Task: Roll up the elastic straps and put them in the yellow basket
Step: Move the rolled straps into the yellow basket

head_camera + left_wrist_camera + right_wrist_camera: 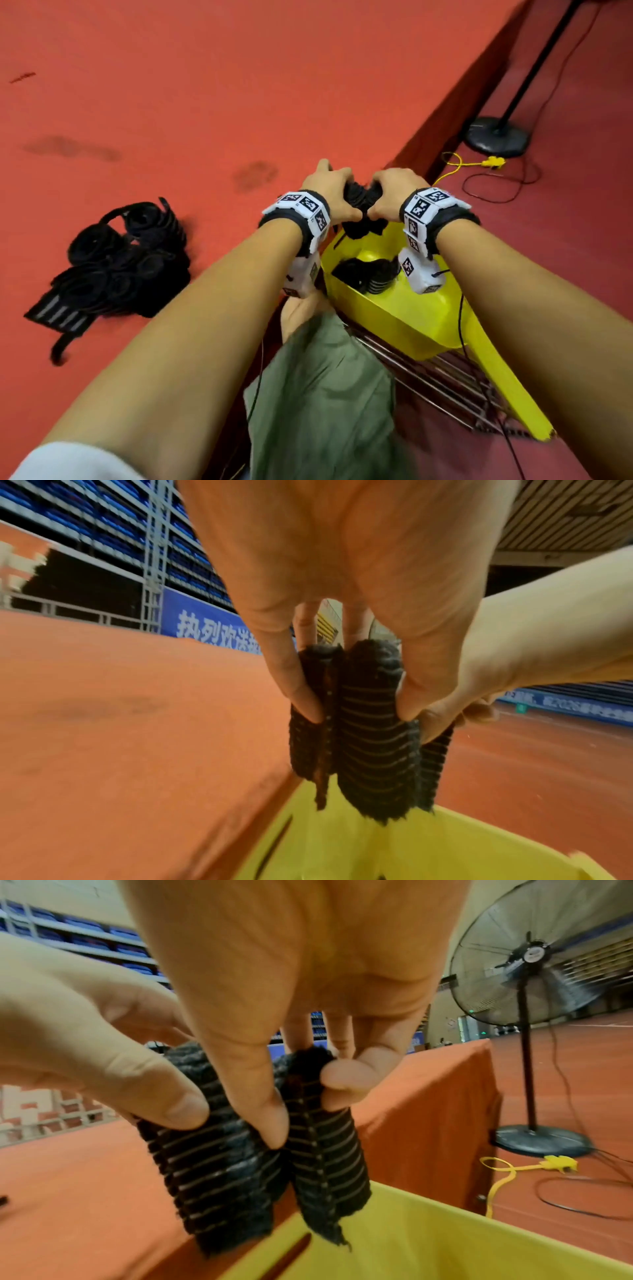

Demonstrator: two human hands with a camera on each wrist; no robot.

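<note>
Red cloth covers the table (205,85), a few dark smudges on it, and its edge drops to a darker red floor (582,240) on the right. Down there stands a fan (527,953) on a black pole and round base, with a yellow cable (459,164) and thin black wires trailing beside it. Blue banners and rows of blue seats line the far side of the hall. On the cloth, left of the arms, sits a pile of black straps (116,263), some coiled, one end lying flat. Both arms reach forward side by side, wrists banded with white marker blocks. The left hand (334,197) and the right hand (394,195) meet over the table edge, each pinching the same rolled black strap (369,737) between thumb and fingers, its ribbed ends hanging down. That roll hangs just above the yellow basket (411,322), where another black roll (366,274) already lies inside
</note>
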